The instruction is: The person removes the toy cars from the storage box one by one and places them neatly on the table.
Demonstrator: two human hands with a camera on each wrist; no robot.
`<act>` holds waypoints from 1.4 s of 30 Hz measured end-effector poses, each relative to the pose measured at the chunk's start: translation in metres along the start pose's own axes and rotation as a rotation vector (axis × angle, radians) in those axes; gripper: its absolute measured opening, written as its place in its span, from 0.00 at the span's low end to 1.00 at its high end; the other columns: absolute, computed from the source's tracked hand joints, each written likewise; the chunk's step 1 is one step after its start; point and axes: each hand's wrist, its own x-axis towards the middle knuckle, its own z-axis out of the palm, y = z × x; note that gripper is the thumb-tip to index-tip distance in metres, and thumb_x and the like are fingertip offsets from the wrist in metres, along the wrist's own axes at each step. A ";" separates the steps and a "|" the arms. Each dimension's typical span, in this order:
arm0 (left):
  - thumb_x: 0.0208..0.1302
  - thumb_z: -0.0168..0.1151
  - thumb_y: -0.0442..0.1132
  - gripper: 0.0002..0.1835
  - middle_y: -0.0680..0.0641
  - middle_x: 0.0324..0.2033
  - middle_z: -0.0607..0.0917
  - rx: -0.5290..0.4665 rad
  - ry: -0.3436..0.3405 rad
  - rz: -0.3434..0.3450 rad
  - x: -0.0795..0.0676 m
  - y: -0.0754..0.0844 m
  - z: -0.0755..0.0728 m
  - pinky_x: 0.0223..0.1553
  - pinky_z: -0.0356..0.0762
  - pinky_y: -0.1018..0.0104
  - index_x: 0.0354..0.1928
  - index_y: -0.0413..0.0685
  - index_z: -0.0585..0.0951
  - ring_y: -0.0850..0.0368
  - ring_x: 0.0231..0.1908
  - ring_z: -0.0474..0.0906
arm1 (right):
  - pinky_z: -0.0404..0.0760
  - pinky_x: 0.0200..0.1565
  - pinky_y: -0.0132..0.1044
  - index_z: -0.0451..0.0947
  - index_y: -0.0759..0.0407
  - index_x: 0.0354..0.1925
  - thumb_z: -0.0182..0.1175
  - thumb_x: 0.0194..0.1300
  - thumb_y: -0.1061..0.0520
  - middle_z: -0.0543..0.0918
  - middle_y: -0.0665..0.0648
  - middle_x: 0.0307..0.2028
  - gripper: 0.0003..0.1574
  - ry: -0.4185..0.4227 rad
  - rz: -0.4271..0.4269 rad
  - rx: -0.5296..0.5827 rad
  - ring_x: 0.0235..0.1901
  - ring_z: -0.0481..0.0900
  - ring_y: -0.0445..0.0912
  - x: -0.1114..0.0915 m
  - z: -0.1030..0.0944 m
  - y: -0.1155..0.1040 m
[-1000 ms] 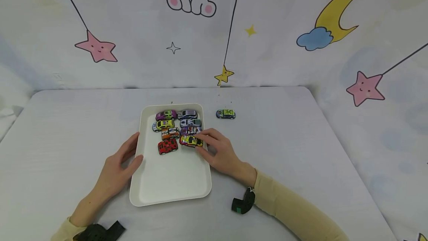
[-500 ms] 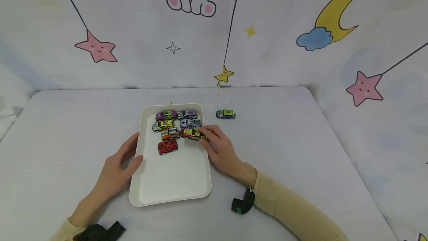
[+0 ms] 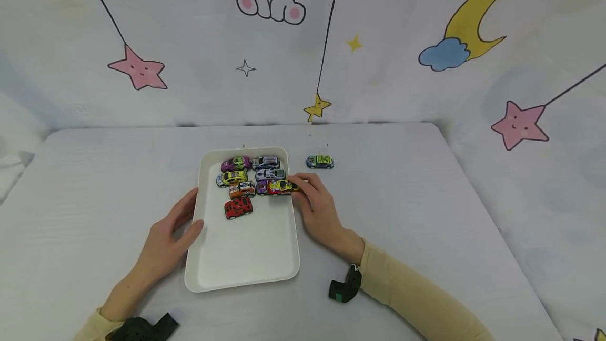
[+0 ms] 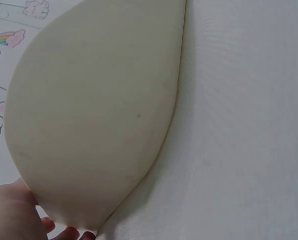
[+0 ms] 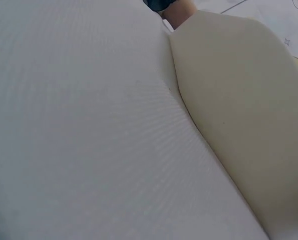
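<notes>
A yellow-and-red car (image 3: 284, 187) is being pinched by the right hand (image 3: 321, 212) across the right rim of the white tray (image 3: 241, 257), partly hiding a purple-and-white car (image 3: 262, 188); whether the two cars are touching cannot be told. Seven cars are lying inside the tray: at its far end a purple-and-green car (image 3: 235, 163) and a silver car (image 3: 265, 162), next a pale yellow car (image 3: 232, 178) and a grey car (image 3: 270, 174), then an orange car (image 3: 242, 189) beside the partly hidden one, and a red car (image 3: 238, 208) nearest the tray's middle. The left hand (image 3: 168, 236) is gripping the tray's left rim. One green car (image 3: 320, 161) is lying on the table (image 3: 402, 183), right of the tray's far corner. Nine cars and one tray are showing. The work is seemingly partway: seven cars are resting inside the tray, one is being handled, not yet set down, and one is lying untouched outside.
</notes>
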 end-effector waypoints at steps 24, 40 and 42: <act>0.71 0.61 0.38 0.35 0.40 0.67 0.74 0.030 -0.001 -0.003 0.000 -0.001 0.000 0.55 0.61 0.91 0.77 0.56 0.61 0.86 0.57 0.66 | 0.79 0.53 0.46 0.79 0.66 0.55 0.61 0.66 0.69 0.79 0.62 0.52 0.19 0.003 0.075 -0.118 0.52 0.79 0.54 -0.001 -0.044 0.042; 0.71 0.61 0.37 0.35 0.40 0.68 0.74 0.009 -0.005 -0.005 0.000 -0.001 0.000 0.55 0.61 0.91 0.77 0.58 0.61 0.86 0.57 0.67 | 0.78 0.41 0.42 0.80 0.66 0.49 0.62 0.63 0.73 0.79 0.61 0.49 0.16 0.007 0.258 -0.157 0.40 0.78 0.51 -0.002 -0.045 0.037; 0.71 0.61 0.37 0.35 0.40 0.68 0.74 0.010 -0.005 -0.005 0.000 -0.001 0.000 0.55 0.61 0.91 0.77 0.58 0.61 0.86 0.57 0.67 | 0.79 0.41 0.43 0.80 0.66 0.49 0.62 0.63 0.72 0.79 0.62 0.48 0.15 0.003 0.262 -0.164 0.41 0.78 0.51 -0.002 -0.045 0.037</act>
